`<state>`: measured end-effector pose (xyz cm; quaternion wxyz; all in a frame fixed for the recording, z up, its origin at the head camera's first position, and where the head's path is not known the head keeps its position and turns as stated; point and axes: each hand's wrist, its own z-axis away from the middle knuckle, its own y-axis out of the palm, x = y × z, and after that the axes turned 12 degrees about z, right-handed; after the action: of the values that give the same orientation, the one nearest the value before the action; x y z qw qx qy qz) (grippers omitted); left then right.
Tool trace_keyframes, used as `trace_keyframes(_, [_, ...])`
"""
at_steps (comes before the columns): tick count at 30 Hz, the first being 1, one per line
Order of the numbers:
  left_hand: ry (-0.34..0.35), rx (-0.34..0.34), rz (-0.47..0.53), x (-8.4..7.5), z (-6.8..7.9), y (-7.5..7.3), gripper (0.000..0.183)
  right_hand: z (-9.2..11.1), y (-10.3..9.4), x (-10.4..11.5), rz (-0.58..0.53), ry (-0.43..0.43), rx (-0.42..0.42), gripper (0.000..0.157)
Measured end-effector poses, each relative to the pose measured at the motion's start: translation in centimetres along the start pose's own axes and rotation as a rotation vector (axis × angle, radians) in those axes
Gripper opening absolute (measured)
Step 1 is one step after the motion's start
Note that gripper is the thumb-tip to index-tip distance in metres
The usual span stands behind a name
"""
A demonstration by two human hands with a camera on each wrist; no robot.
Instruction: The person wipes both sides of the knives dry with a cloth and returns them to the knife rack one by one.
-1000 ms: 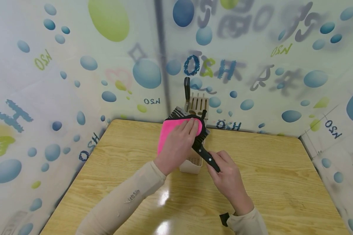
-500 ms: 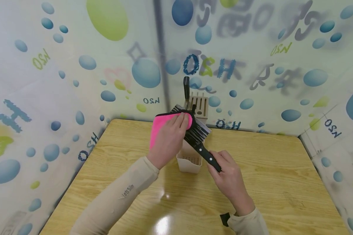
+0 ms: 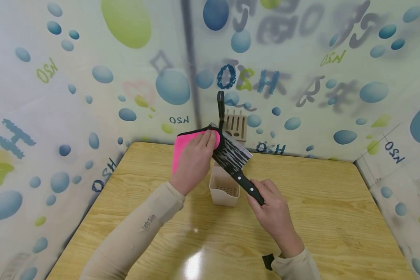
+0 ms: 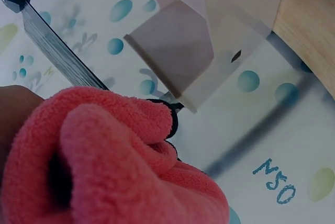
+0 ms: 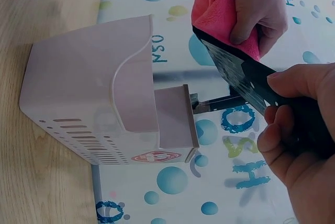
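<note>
My right hand (image 3: 273, 208) grips the black riveted handle of a cleaver (image 3: 232, 153), whose broad blade points up and left, streaked dark and light. My left hand (image 3: 195, 161) pinches a pink cloth (image 3: 182, 149) with black edging, folded over the far end of the blade. In the right wrist view the left thumb presses the pink cloth (image 5: 217, 4) from the other side. Behind and below the blade stands a beige knife holder (image 3: 224, 198), partly hidden by it. The left wrist view shows the bunched cloth (image 4: 120, 156) covering most of the left hand.
Another black-handled knife (image 3: 221, 105) stands upright in the slotted top of the holder. The wooden table (image 3: 322, 210) ends at a wall sheet (image 3: 301, 70) printed with blue and green spots. A black strap end (image 3: 267, 261) hangs by the right cuff.
My left hand and the pink cloth have slid up and left along the blade toward its far end, uncovering more of it. The right hand has hardly moved.
</note>
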<state>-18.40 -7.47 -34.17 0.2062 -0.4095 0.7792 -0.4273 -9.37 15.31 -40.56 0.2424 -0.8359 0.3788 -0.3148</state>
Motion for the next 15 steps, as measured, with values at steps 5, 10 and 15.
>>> trace_keyframes(5, [-0.026,0.001,0.018,0.7,-0.1,-0.1,0.044,0.1,-0.1,0.0,-0.001,0.004,0.000,0.034])
trace_keyframes(10, [-0.056,0.011,0.027,1.3,-0.2,-0.2,0.042,0.1,-0.1,0.0,-0.002,0.000,-0.011,0.033])
trace_keyframes(15, [-0.063,0.011,0.006,1.6,-0.1,-0.1,0.042,0.2,-0.1,0.0,-0.002,0.002,-0.016,0.031])
